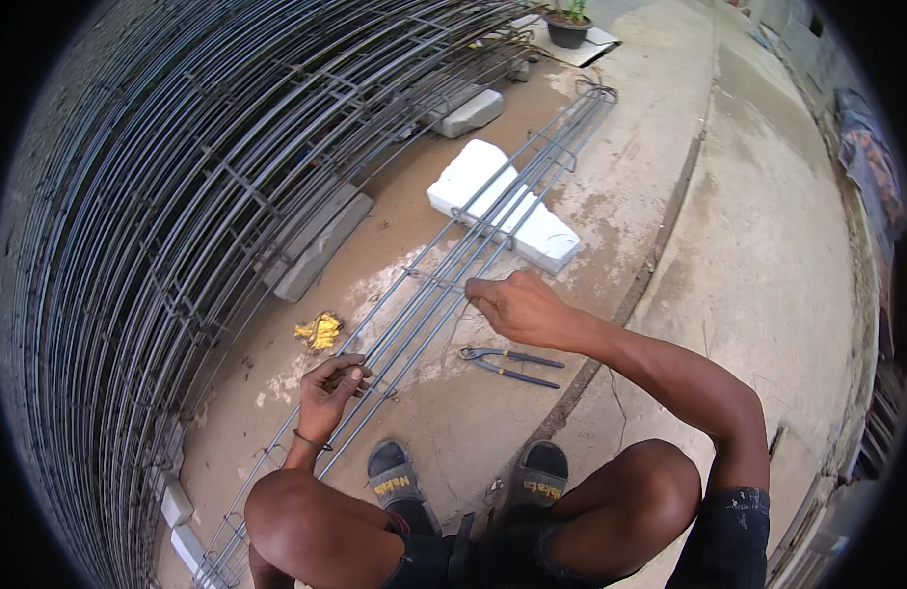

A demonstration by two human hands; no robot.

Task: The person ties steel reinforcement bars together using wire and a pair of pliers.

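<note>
A long, narrow rebar cage (444,260) runs slantwise from the lower left to the upper middle, its steel bars framed by bent wire stirrups. My right hand (527,309) is closed in a pinch at the cage's right side, its fingertips on the end of a stirrup (429,279). Nearer to me, my left hand (328,391) lies over the cage's left bars with curled fingers and thumb close together. What sits between those fingers cannot be made out. On the ground right of the cage lie pincers (512,365) with dark handles, apart from both hands.
A white block (503,204) supports the cage. Stacked rebar cages (218,196) fill the left side, resting on grey blocks (321,245). A crumpled yellow thing (319,331) lies on the ground. A potted plant (568,29) stands far off. A dark groove (660,236) crosses the concrete.
</note>
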